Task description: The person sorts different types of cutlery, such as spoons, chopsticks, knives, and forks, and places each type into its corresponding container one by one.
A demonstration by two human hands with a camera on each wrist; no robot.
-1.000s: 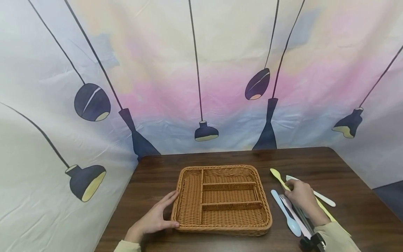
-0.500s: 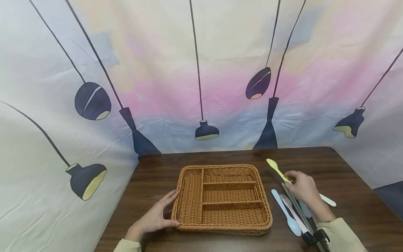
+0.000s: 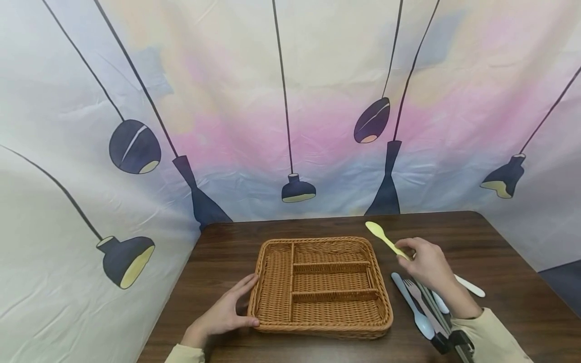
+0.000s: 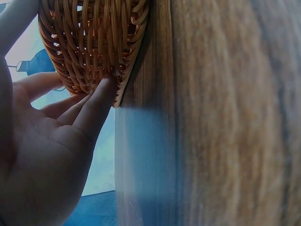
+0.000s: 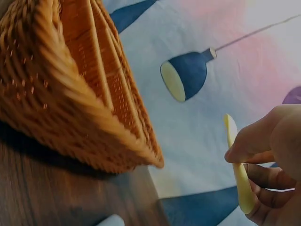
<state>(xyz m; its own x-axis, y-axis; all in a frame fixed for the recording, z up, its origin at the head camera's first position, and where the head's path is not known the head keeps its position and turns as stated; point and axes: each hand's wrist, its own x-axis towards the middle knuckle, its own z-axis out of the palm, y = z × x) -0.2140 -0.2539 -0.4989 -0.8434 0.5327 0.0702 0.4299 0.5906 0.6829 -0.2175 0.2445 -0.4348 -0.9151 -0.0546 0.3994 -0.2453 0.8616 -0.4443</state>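
My right hand [image 3: 428, 262] pinches a yellow spoon [image 3: 381, 234] by its handle, beyond the basket's right side. The spoon's bowl points left and away from me. In the right wrist view, the spoon [image 5: 241, 181] is seen edge-on against the backdrop, between thumb and fingers. A brown wicker basket [image 3: 290, 282] with several compartments stands on the table. My left hand [image 3: 222, 312] rests at its left side, thumb at the front corner and fingers along the wall. The left wrist view shows extended fingers [image 4: 96, 106] touching the woven wall.
Right of the basket lie a light blue spoon [image 3: 413, 305], a pink fork [image 3: 419, 297], grey-green sticks [image 3: 438, 312] and a white utensil [image 3: 469, 286], partly hidden by my right arm. A printed curtain [image 3: 327, 151] hangs behind the dark wooden table [image 3: 227, 252].
My right hand has drawn the yellow spoon away from the other cutlery, leftward and toward the table's back, nearer the basket. The left hand and basket have stayed put.
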